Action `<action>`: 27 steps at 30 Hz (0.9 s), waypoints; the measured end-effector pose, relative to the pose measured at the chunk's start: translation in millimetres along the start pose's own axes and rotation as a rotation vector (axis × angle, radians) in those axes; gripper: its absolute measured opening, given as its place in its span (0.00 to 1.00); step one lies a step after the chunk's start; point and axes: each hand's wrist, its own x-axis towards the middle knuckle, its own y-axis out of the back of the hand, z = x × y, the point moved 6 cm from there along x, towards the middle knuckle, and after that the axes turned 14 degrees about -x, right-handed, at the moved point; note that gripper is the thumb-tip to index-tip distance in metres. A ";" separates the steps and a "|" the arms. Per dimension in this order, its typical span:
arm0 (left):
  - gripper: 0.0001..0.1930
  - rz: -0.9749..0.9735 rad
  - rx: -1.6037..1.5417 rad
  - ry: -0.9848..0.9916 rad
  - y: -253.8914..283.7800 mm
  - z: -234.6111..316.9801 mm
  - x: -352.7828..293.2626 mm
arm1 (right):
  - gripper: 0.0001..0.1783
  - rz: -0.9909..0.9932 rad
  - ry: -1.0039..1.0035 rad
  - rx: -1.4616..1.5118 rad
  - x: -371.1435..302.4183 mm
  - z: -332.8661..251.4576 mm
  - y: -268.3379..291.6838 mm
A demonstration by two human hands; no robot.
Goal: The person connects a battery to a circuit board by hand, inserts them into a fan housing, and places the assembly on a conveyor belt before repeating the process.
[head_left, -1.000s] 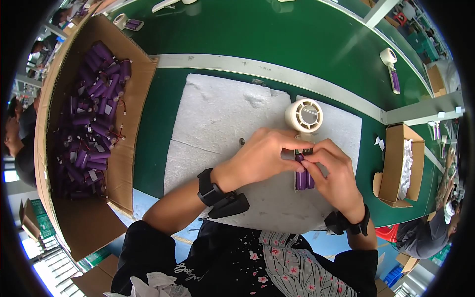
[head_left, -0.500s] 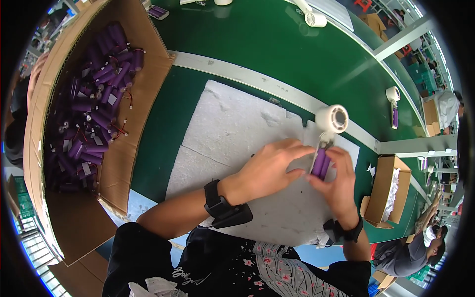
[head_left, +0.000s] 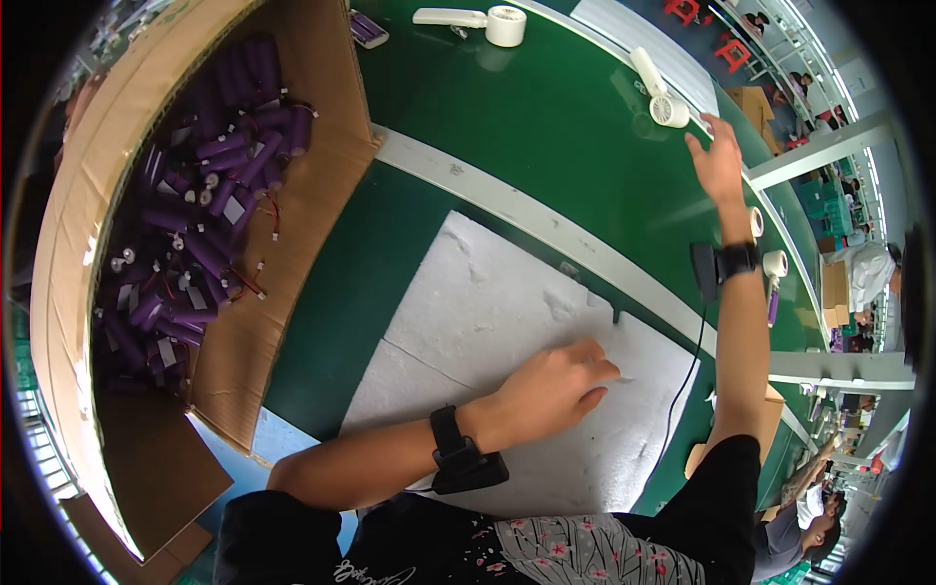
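My left hand (head_left: 546, 392) hovers over the white foam sheet (head_left: 439, 322), its fingers loosely bent, the thumb apart and nothing visible in them. Far to the right, my right hand (head_left: 720, 166) is stretched out over the green surface, thumb and fingers apart and empty. Close by its fingertips lies a white handheld fan (head_left: 668, 109), its handle slanting up and left. Beside my right wrist a round white fan head (head_left: 756, 222) shows, partly hidden by the arm. Another fan (head_left: 775, 263) lies beyond it, with purple battery cells (head_left: 773, 306) in its handle.
At left stands a big cardboard box (head_left: 322, 224) full of purple battery packs (head_left: 210, 249) with wires. A white fan (head_left: 505, 26) lies at the far edge. A metal strip (head_left: 526, 214) crosses the green table. A small cardboard box (head_left: 770, 419) is behind my right arm. Co-workers sit at right.
My right hand has left the foam sheet and reached far right; the fan with purple cells is out of it. My left hand stays over the foam. The view has shifted.
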 end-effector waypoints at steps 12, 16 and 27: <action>0.06 -0.003 -0.037 -0.002 5.5 -8.4 3.5 | 0.27 -0.522 -0.083 -0.199 97.7 16.1 -125.0; 0.05 -0.009 -0.025 0.010 6.7 -13.0 5.4 | 0.20 -0.393 0.196 0.295 79.0 -90.0 -86.2; 0.04 -0.026 0.077 -0.036 -1.0 -11.8 7.2 | 0.25 -0.072 0.761 -0.059 131.1 -313.6 -78.4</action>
